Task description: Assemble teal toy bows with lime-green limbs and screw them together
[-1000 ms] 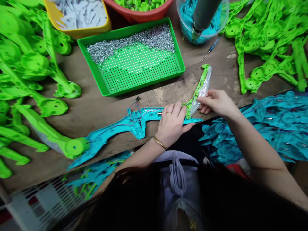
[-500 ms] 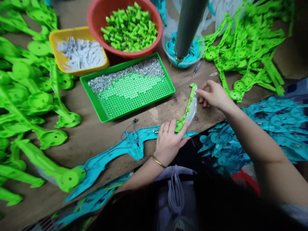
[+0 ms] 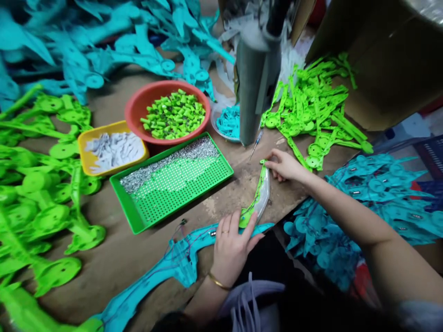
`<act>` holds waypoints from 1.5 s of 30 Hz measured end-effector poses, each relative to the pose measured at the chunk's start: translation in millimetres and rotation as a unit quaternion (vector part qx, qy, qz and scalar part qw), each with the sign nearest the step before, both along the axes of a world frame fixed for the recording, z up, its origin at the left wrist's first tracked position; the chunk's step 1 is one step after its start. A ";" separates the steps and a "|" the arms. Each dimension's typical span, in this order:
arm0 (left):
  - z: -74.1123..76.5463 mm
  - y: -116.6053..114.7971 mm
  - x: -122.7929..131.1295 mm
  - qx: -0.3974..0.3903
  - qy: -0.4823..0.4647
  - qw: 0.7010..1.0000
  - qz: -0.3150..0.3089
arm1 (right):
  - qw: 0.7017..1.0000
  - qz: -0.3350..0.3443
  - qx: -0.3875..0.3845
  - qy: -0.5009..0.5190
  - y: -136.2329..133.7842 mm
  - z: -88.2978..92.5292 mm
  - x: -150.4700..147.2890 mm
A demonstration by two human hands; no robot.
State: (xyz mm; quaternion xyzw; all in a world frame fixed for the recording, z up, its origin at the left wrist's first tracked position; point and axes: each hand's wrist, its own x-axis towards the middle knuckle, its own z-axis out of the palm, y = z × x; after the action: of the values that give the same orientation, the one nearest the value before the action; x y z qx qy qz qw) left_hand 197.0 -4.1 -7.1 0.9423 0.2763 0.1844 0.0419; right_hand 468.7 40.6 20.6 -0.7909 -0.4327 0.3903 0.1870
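Observation:
A curved green plastic shell half (image 3: 259,185), with a whitish translucent curved piece (image 3: 264,196) along its right side, stands out from a long blue plastic shell half (image 3: 182,263). My left hand (image 3: 231,246) is closed over their meeting place, fingers on the green half's lower end and thumb along the blue tip. Under the palm, part of the blue half is hidden. My right hand (image 3: 284,167) pinches the upper end of the green half and the translucent piece. Thin wires (image 3: 178,237) and a small metal cylinder (image 3: 212,234) show on the blue half.
Beyond my hands lie a green perforated tray (image 3: 180,203) of screws, a yellow bin (image 3: 82,154), a red bowl (image 3: 133,115) and a screwdriver (image 3: 256,144). A grey post (image 3: 254,87) rises behind. Piles of green parts (image 3: 38,184) and blue parts (image 3: 374,189) flank the table.
The view has tilted up, so blue parts and a cardboard box at the back now show. My right hand has closed in on the green half's upper end; my left hand stays put.

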 end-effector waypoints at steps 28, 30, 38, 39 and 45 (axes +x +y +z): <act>-3.5 -0.3 -1.2 -0.008 -0.011 1.000 0.000 | 0.894 -0.157 0.191 -0.375 9.8 49.4 135.7; -3.3 -0.1 -1.2 -0.006 -0.010 1.000 -0.002 | 0.890 -0.200 0.210 -0.352 6.7 51.0 149.0; -5.1 0.3 -1.3 0.002 -0.011 1.000 -0.005 | 0.903 -0.214 0.140 -0.345 -15.3 36.2 175.0; -5.3 0.5 -1.2 0.005 -0.013 1.000 -0.007 | 0.910 -0.205 0.124 -0.340 -18.5 33.4 177.4; -5.3 2.3 -0.5 0.013 -0.013 1.000 -0.016 | 0.899 -0.190 0.088 -0.384 -20.2 21.6 200.2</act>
State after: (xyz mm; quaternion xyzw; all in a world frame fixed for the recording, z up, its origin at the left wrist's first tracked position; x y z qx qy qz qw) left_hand 196.5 -1.8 -12.4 0.9446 0.2580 0.1995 0.0362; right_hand 668.9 20.5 42.3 -0.9268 -0.3449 -0.0266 0.1462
